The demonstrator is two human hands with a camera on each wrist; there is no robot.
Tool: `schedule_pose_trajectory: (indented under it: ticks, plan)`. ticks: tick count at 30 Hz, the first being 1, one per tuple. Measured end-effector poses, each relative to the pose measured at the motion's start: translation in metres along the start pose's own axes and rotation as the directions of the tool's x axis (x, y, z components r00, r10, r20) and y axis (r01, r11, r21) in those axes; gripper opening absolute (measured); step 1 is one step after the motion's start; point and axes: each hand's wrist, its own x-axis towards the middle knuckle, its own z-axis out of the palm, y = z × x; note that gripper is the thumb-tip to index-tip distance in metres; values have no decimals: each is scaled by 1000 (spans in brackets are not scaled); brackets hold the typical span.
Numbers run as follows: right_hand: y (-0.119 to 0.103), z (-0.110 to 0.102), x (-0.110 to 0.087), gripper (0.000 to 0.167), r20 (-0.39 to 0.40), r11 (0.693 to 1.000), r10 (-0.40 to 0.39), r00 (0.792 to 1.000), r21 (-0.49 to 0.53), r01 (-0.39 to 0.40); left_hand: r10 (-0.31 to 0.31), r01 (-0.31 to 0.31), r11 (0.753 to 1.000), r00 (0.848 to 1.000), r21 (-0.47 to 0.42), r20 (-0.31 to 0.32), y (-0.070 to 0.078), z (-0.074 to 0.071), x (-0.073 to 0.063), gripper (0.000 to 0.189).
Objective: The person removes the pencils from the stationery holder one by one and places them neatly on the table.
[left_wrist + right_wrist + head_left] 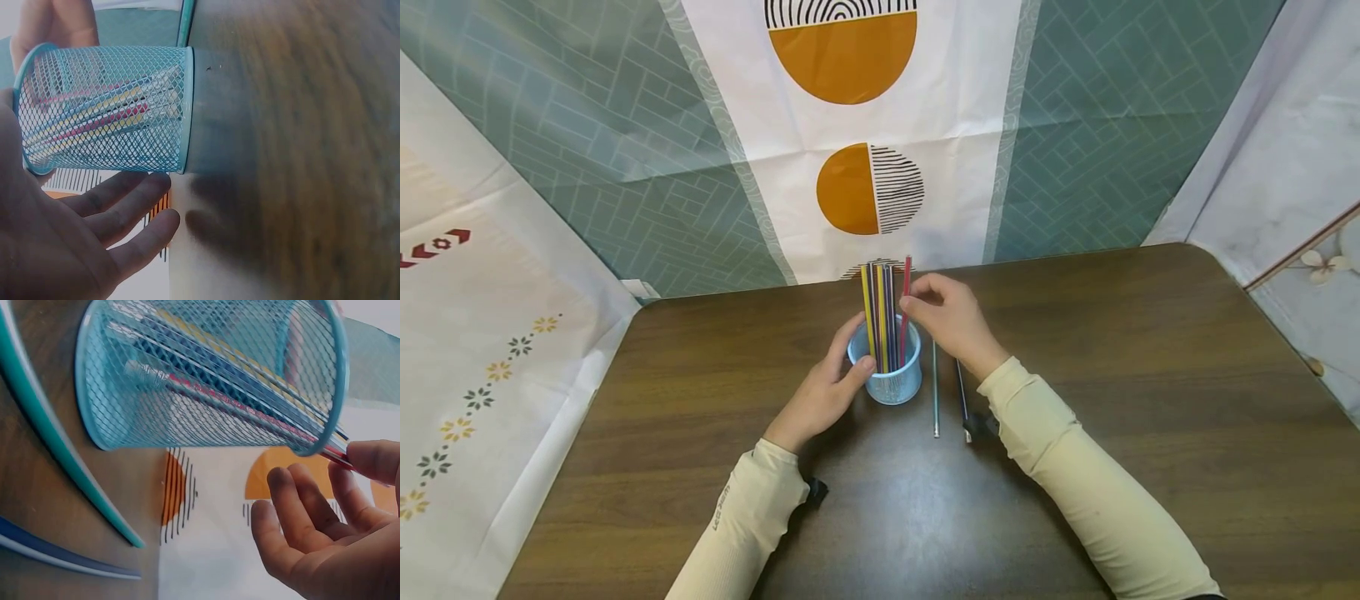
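Blurred behind the wall of a blue mesh cup (pixel 894 389), too indistinct to count, lower ends of the pencils (pixel 881 312). Hidden by the right hand (pixel 951 321) in the head view, far ends of a teal pencil (pixel 936 392) and a navy pencil (pixel 962 394). Partly covered by the thumb (pixel 378 459) in the right-wrist view, a red pencil (pixel 907 273). Out of sight in the head view, several fingers (pixel 128 209) of the left hand (pixel 822 398). Too small to read, lettering (pixel 721 507) on the left sleeve (pixel 756 496); too small to identify, a black object (pixel 981 423) beside the right sleeve (pixel 1075 454). Cut off by the lower edge, both sleeves and the table (pixel 895 550).
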Motion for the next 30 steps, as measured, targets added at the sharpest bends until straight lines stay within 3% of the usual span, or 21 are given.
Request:
schedule_pose_trajectory:
  ticks: [8, 12, 20, 30]
  plan:
    - [-6, -16, 0, 16, -28, 999, 9, 1000, 32, -8, -18, 18, 1000, 1000, 13, -3, 1, 0, -1, 62]
    - [-7, -24, 1, 19, -32, 995, 10, 999, 95, -7, -18, 18, 1000, 1000, 8, -1, 1, 0, -1, 62]
    - [-6, -40, 3, 21, -44, 972, 46, 998, 231, -35, -24, 24, 1000, 1000, 13, 0, 0, 0, -1, 62]
    - [-7, -58, 3, 26, -98, 939, 45, 994, 343, -8, -22, 22, 999, 1000, 26, -6, 0, 1, -1, 62]
